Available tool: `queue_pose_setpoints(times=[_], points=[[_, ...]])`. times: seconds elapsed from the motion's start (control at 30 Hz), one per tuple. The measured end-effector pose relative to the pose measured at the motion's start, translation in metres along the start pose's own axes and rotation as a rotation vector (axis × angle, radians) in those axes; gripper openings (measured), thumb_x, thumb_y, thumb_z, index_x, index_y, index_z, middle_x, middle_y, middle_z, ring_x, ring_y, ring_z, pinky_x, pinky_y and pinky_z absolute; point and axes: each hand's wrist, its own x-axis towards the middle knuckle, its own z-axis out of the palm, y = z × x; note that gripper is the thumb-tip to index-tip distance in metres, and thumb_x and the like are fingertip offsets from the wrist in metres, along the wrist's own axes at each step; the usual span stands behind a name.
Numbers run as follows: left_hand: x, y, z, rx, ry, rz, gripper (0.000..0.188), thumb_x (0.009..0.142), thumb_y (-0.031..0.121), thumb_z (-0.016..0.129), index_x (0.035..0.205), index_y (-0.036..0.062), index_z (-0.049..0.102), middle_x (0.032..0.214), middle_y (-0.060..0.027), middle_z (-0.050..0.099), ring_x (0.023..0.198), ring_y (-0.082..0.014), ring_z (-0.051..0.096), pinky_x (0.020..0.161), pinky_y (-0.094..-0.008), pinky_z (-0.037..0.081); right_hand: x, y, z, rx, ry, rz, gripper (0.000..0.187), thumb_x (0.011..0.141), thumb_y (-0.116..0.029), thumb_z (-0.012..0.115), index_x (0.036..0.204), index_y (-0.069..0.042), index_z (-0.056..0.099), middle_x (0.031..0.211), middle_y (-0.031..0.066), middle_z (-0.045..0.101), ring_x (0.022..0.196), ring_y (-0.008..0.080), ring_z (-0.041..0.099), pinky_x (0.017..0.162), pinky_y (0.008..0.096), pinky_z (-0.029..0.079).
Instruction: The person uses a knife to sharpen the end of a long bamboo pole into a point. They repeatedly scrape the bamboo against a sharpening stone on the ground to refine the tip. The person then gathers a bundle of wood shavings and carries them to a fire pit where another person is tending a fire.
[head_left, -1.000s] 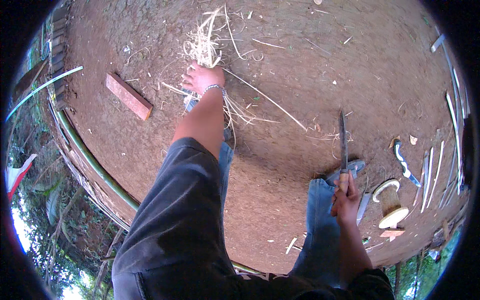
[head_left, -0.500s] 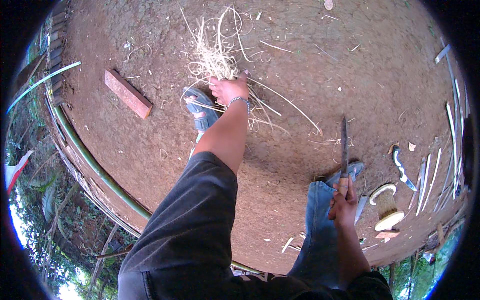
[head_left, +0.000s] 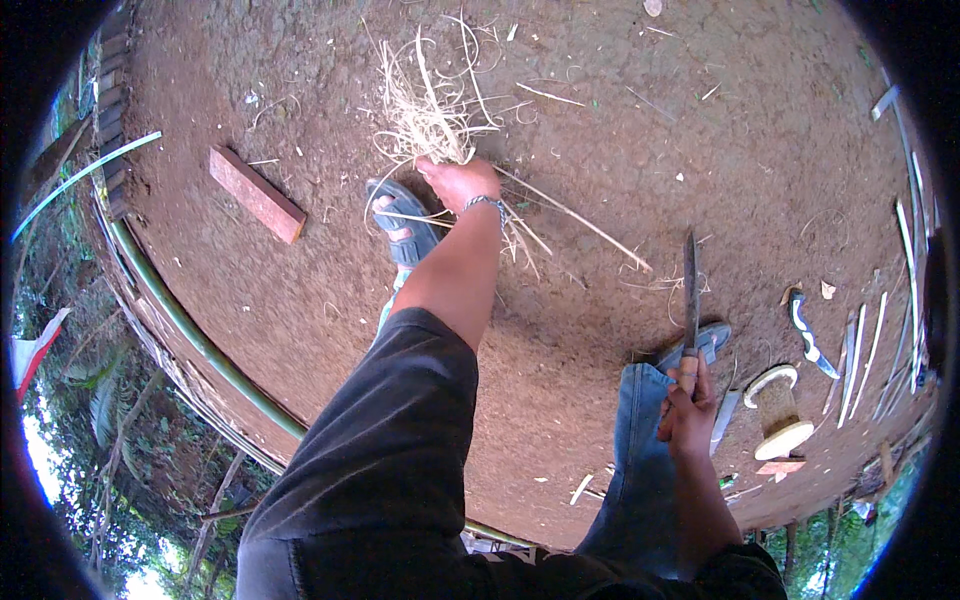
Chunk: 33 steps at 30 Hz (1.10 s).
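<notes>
My left hand [head_left: 460,182] is closed round a tangle of pale wood shavings [head_left: 428,125]. Curly ends fan out beyond the fingers, and a few straighter strips trail below the wrist toward the right. The hand is just above the ground, beside my sandalled left foot [head_left: 405,232]. At the right, my right hand [head_left: 688,410] grips the wooden handle of a long knife [head_left: 691,290]. Its dark blade points away from me, over my right foot [head_left: 708,343].
A reddish wooden block [head_left: 256,194] lies on the dirt at the left. To the right are a blue-and-white handled tool [head_left: 808,332], a spool-shaped stool [head_left: 777,412] and several thin strips [head_left: 868,355]. A green bamboo pole [head_left: 190,335] edges the ground at the left.
My left hand and the shavings have shifted very slightly, and fewer strips trail below the wrist. The right hand keeps the knife in nearly the same place.
</notes>
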Motion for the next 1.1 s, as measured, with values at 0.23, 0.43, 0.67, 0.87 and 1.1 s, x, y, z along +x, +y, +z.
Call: queue_pose_setpoints(times=[0.23, 0.43, 0.67, 0.87, 1.1], points=[[0.063, -0.021, 0.023, -0.124, 0.101, 0.019, 0.065, 0.073, 0.004, 0.065, 0.129, -0.0047, 0.035, 0.113, -0.0283, 0.059, 0.108, -0.0403, 0.058, 0.096, -0.0437, 0.043, -0.001, -0.002, 0.000, 0.071, -0.017, 0.022, 0.070, 0.086, 0.005, 0.053, 0.150, -0.009, 0.029, 0.109, 0.0115, 0.061, 0.062, 0.0098, 0.053, 0.051, 0.0228, 0.045], [0.095, 0.063, 0.004, -0.214, -0.097, -0.008, 0.077, 0.070, 0.013, 0.076, 0.131, -0.0064, 0.035, 0.116, -0.0290, 0.058, 0.112, -0.0367, 0.058, 0.098, -0.0388, 0.044, 0.001, 0.005, 0.002, 0.064, 0.019, 0.032, 0.071, 0.085, 0.006, 0.053, 0.150, -0.009, 0.028, 0.109, 0.0104, 0.061, 0.060, 0.0097, 0.053, 0.048, 0.0218, 0.044], [0.076, 0.126, 0.027, -0.023, -0.015, -0.120, 0.115, 0.063, 0.045, 0.085, 0.143, -0.0053, 0.019, 0.142, -0.0281, 0.034, 0.135, -0.0398, 0.033, 0.110, -0.0532, 0.030, -0.001, -0.008, 0.013, -0.019, 0.026, 0.036, 0.073, 0.085, 0.004, 0.054, 0.151, -0.009, 0.026, 0.108, 0.0111, 0.062, 0.057, 0.0095, 0.051, 0.043, 0.0223, 0.042], [0.066, 0.124, 0.049, 0.195, 0.050, -0.051, 0.118, 0.059, 0.053, 0.085, 0.143, 0.0028, 0.019, 0.136, -0.0216, 0.040, 0.131, -0.0353, 0.037, 0.104, -0.0549, 0.032, -0.004, -0.012, 0.023, -0.049, 0.040, 0.042, 0.074, 0.084, 0.003, 0.054, 0.151, -0.010, 0.025, 0.108, 0.0110, 0.061, 0.058, 0.0092, 0.051, 0.047, 0.0230, 0.044], [0.062, 0.095, 0.029, 0.105, 0.101, 0.163, 0.067, 0.074, 0.012, 0.071, 0.130, 0.0025, 0.036, 0.121, -0.0208, 0.049, 0.117, -0.0379, 0.050, 0.094, -0.0481, 0.044, -0.006, -0.014, 0.030, -0.021, 0.040, 0.072, 0.073, 0.084, 0.004, 0.051, 0.151, -0.009, 0.024, 0.111, 0.0124, 0.060, 0.060, 0.0099, 0.052, 0.052, 0.0235, 0.046]])
